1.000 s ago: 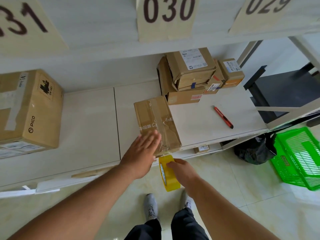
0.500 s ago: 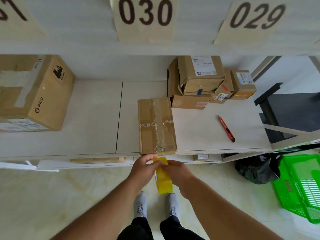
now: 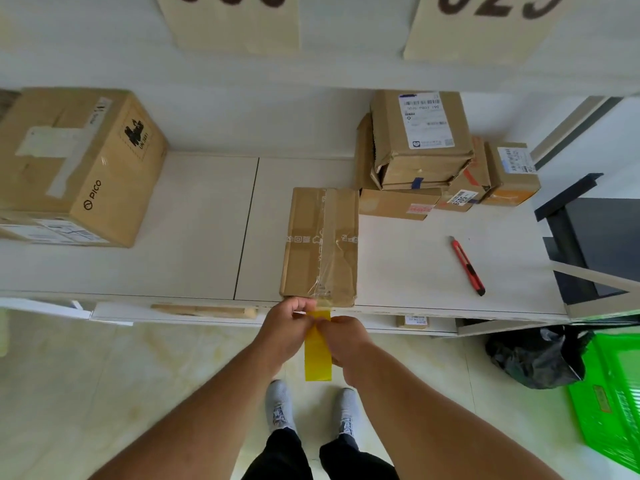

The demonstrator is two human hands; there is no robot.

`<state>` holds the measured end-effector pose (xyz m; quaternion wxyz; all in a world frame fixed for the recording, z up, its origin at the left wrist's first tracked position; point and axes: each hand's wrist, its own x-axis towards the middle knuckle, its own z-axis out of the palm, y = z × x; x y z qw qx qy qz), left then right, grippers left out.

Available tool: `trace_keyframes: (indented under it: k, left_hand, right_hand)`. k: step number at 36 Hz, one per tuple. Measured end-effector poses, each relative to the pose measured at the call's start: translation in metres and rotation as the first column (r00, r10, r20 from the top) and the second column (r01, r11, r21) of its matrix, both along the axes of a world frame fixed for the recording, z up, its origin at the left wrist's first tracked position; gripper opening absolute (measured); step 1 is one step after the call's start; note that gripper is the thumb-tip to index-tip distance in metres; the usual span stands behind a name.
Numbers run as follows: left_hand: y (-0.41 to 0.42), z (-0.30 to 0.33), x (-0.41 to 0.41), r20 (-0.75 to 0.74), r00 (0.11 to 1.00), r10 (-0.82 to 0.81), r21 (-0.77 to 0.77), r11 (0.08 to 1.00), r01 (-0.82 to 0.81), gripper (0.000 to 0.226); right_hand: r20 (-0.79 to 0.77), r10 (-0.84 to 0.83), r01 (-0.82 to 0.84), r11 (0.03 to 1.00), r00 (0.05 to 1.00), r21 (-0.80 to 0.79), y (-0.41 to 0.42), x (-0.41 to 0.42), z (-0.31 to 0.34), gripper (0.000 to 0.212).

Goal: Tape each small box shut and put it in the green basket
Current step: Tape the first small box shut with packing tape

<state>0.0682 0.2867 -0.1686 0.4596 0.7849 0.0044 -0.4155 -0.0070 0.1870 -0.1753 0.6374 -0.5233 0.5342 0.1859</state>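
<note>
White shelf (seam down middle) above glossy cream floor tiles.

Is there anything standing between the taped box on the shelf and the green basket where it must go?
Nothing visible blocks it. The box lies at the shelf's front edge; the green basket sits on the floor, right. A black bag lies beside the basket, a red cutter on the shelf.

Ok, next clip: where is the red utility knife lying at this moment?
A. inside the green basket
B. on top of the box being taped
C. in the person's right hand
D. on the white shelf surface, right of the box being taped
D: the red utility knife lies flat on the white shelf, apart from and to the right of the box being taped; both hands hold the yellow tape roll.
</note>
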Motion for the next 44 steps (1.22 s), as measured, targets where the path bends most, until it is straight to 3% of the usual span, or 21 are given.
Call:
trace_keyframes:
  k: [6, 9, 13, 16, 19, 21, 22, 23, 25, 29, 33, 37, 40, 44]
  left_hand:
    - [0.007, 0.002, -0.011, -0.067, 0.996, 0.067, 0.008, 0.998, -0.066, 0.036]
    - [0.014, -0.001, -0.025, -0.2, 0.973, 0.115, -0.024, 0.992, -0.123, 0.049]
    - [0.014, -0.001, -0.031, -0.144, 0.984, 0.105, -0.036, 0.993, -0.111, 0.032]
    - [0.012, -0.007, -0.027, -0.1, 0.985, 0.144, -0.008, 0.989, -0.146, 0.019]
    - [0.009, -0.01, -0.026, -0.107, 0.98, 0.169, 0.043, 0.985, -0.165, 0.018]
    - [0.009, -0.012, -0.026, -0.1, 0.982, 0.16, 0.046, 0.987, -0.156, 0.02]
    - [0.009, -0.011, -0.025, -0.1, 0.982, 0.158, 0.042, 0.987, -0.155, 0.021]
    - [0.008, -0.012, -0.024, -0.1, 0.983, 0.151, 0.045, 0.988, -0.148, 0.022]
    - [0.006, -0.011, -0.023, -0.104, 0.985, 0.135, 0.044, 0.99, -0.131, 0.026]
    - [-0.004, -0.006, -0.021, -0.15, 0.982, 0.113, 0.05, 0.993, -0.107, 0.028]
    - [-0.005, -0.008, -0.021, -0.175, 0.976, 0.126, 0.051, 0.992, -0.119, 0.021]
    - [-0.005, -0.011, -0.02, -0.16, 0.977, 0.14, 0.039, 0.99, -0.136, 0.014]
    - [-0.005, -0.009, -0.018, -0.145, 0.978, 0.149, 0.054, 0.988, -0.143, 0.015]
    - [-0.003, -0.01, -0.018, -0.135, 0.976, 0.17, 0.059, 0.985, -0.164, 0.015]
  right_hand:
    - [0.059, -0.114, 0.102, 0.98, 0.992, 0.172, 0.003, -0.012, -0.006, 0.018]
    - [0.089, -0.14, 0.12, 0.973, 0.986, 0.198, 0.001, -0.021, -0.01, 0.019]
    - [0.119, -0.095, 0.07, 0.978, 0.988, 0.198, -0.006, -0.027, -0.009, 0.02]
    - [0.112, -0.003, -0.017, 0.984, 0.994, 0.178, -0.024, -0.033, 0.006, 0.005]
    - [0.071, 0.003, -0.016, 0.981, 0.997, 0.195, -0.068, -0.037, 0.019, 0.026]
    - [0.024, 0.04, -0.037, 0.994, 0.999, -0.1, -0.108, -0.039, 0.02, 0.023]
    - [-0.023, 0.063, -0.067, 0.942, 0.998, -0.33, -0.13, -0.041, 0.021, 0.021]
    - [-0.081, 0.087, -0.117, 0.838, 0.993, -0.533, -0.15, -0.043, 0.027, 0.021]
    - [-0.218, 0.076, -0.214, 0.655, 0.973, -0.725, -0.19, -0.049, 0.033, 0.024]
    - [-0.431, 0.147, -0.43, 0.585, 0.89, -0.688, -0.251, -0.059, 0.008, 0.042]
    - [-0.544, 0.262, -0.591, 0.525, 0.797, -0.613, -0.259, -0.063, -0.025, 0.038]
    - [-0.544, 0.145, -0.539, 0.486, 0.826, -0.688, -0.256, -0.062, -0.044, 0.026]
    - [-0.497, 0.101, -0.456, 0.585, 0.862, -0.671, -0.252, -0.057, -0.051, 0.02]
    - [-0.459, 0.135, -0.434, 0.629, 0.878, -0.644, -0.241, -0.053, -0.04, 0.012]
